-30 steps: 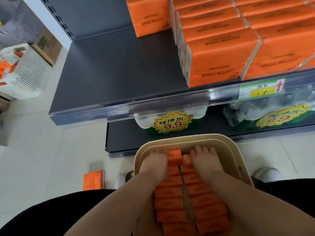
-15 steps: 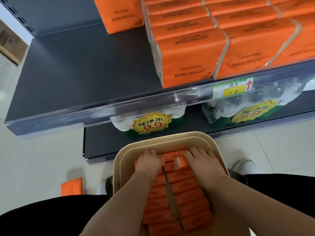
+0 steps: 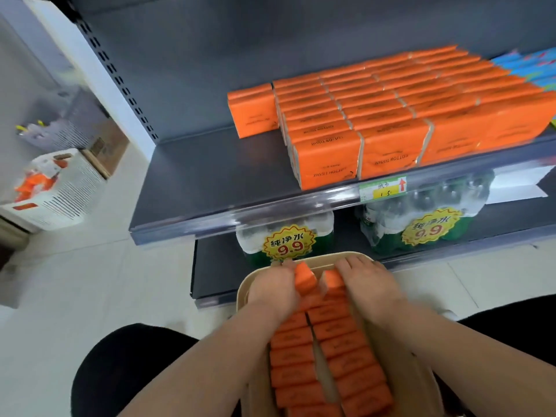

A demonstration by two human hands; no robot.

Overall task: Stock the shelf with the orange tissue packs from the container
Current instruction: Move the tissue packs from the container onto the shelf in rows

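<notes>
Fingers (image 3: 285, 265) of left hand (image 3: 275, 288) curled round a raised tissue pack (image 3: 304, 278) at far end of the container (image 3: 241, 296); right hand (image 3: 371, 285) likewise gripping a second pack (image 3: 332, 282) alongside. Fingertips hidden behind both. Nearer, other packs (image 3: 294, 356) in two rows, nearest cut off.

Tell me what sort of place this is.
Most likely a shop or small supermarket aisle: a metal display shelf with a price label on its front rail, identical orange tissue packs lined up in rows on it, and shrink-wrapped water bottles below bearing starburst 9.9 price stickers.
</notes>
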